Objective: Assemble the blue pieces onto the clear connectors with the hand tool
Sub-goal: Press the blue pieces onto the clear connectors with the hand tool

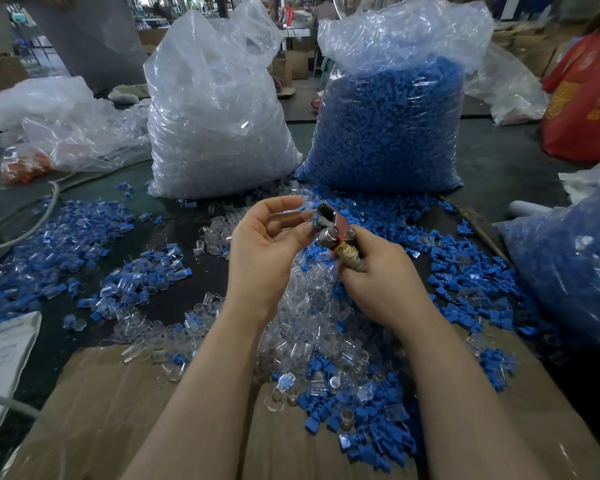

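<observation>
Loading the tool [329, 226] between presses.
Our right hand [378, 271] grips its handle; our left hand [267, 244], loosely open, fingers its head. Next: seat connector and blue piece, we judge.

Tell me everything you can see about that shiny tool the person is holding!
The hand tool is small, with a shiny silver metal head, round rollers or knobs, a red piece along one side and a handle wrapped in tan tape. It is held up, tilted, above the pile of clear connectors. The right hand grips its wrapped handle, and the left hand has its fingers at the metal head. Whether a part sits in the head, I cannot tell.
</observation>
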Demonstrator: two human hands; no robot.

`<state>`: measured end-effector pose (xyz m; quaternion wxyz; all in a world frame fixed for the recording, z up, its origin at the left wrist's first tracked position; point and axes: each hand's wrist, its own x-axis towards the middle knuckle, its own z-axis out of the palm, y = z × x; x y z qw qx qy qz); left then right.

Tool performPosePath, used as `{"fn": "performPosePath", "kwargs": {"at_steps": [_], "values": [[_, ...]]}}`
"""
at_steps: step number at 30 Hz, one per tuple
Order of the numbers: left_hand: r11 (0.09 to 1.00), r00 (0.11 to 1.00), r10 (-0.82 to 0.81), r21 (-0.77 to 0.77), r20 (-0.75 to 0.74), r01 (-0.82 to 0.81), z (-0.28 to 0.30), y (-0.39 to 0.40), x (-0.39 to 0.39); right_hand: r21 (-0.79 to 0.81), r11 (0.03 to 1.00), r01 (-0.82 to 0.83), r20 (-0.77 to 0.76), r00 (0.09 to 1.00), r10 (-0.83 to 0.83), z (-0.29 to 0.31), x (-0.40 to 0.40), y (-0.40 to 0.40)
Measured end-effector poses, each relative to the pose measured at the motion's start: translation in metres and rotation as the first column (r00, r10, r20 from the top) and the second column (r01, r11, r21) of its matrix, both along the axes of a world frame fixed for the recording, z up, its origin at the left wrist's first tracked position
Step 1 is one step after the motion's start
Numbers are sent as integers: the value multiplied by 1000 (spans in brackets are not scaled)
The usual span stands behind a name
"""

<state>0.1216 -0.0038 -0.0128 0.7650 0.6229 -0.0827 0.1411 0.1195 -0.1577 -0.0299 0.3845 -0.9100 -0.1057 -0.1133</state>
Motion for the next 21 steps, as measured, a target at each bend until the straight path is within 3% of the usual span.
{"fn": "performPosePath", "kwargs": {"at_steps": [15, 18, 21], "values": [[1000, 999, -28, 4, -31, 28, 1, 1, 0, -82, 996, 31, 103, 994, -22, -1, 0, 3], [996, 995, -20, -86, -95, 12, 1, 8, 2, -101, 992, 78, 176, 983, -59, 0, -1, 3], [945, 973, -6, -320, -229, -70, 2, 30, 6, -119, 983, 140, 272, 957, -103, 1, 1, -1]]}}
